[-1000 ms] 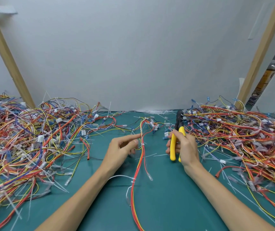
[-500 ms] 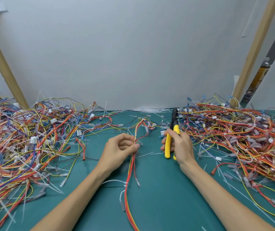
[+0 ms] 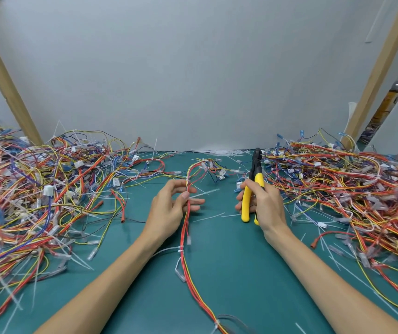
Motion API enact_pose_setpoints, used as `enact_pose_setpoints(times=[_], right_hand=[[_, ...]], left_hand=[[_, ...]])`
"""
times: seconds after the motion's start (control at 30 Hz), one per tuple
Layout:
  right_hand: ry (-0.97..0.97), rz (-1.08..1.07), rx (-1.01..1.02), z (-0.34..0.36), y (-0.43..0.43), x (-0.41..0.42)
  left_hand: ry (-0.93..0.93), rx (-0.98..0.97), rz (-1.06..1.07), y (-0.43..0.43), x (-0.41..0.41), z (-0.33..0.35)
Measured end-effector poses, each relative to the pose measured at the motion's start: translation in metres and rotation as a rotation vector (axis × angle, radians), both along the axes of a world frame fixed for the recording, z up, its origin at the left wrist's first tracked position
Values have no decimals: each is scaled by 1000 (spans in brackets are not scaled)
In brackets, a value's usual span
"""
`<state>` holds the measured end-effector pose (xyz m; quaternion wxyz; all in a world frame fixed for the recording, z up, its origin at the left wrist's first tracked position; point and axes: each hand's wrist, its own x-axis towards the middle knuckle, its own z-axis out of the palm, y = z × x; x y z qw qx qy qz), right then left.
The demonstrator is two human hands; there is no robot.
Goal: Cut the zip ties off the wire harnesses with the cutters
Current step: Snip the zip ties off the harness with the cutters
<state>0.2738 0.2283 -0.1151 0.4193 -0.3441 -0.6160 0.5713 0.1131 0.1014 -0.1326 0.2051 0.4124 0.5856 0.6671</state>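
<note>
A red, orange and yellow wire harness (image 3: 185,251) runs from the table's near edge up the middle to a loop at the back. My left hand (image 3: 169,208) pinches it between thumb and fingers just below a white zip tie (image 3: 187,181). Another white zip tie (image 3: 180,249) wraps the harness lower down. My right hand (image 3: 263,203) grips the yellow-handled cutters (image 3: 253,186) upright, black jaws pointing away, a hand's width right of the harness.
Large tangles of coloured harnesses lie at the left (image 3: 43,194) and right (image 3: 352,189) on the green mat (image 3: 231,280). Cut white tie scraps (image 3: 207,216) litter the mat. A white wall and slanted wooden posts (image 3: 5,78) stand behind.
My left hand has slid along the harness and its fingers have spread, now pinching near the upper tie. The right hand with the cutters has stayed about where it was.
</note>
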Motion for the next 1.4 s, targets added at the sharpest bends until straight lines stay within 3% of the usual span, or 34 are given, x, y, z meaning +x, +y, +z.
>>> enact_pose_setpoints(times=[0.23,0.47,0.67,0.83,1.0,1.4], right_hand=[[2,-4,-1,2,0,0],[21,3,-8,3,-2,1],[100,-9,-60,6,-4,3],[152,3,-82,7,-1,1],[127,4,-54,5,-3,3],[175,71,-85,4,-1,1]], left_hand=[[-88,0,-27,-3,-1,6],[76,-95,38,-5,3,9],[14,-173,-159,-9,2,14],[134,-224,-34,-6,0,10],[-159,-157,67,-6,-2,10],[-86,-267,56,-10,-3,11]])
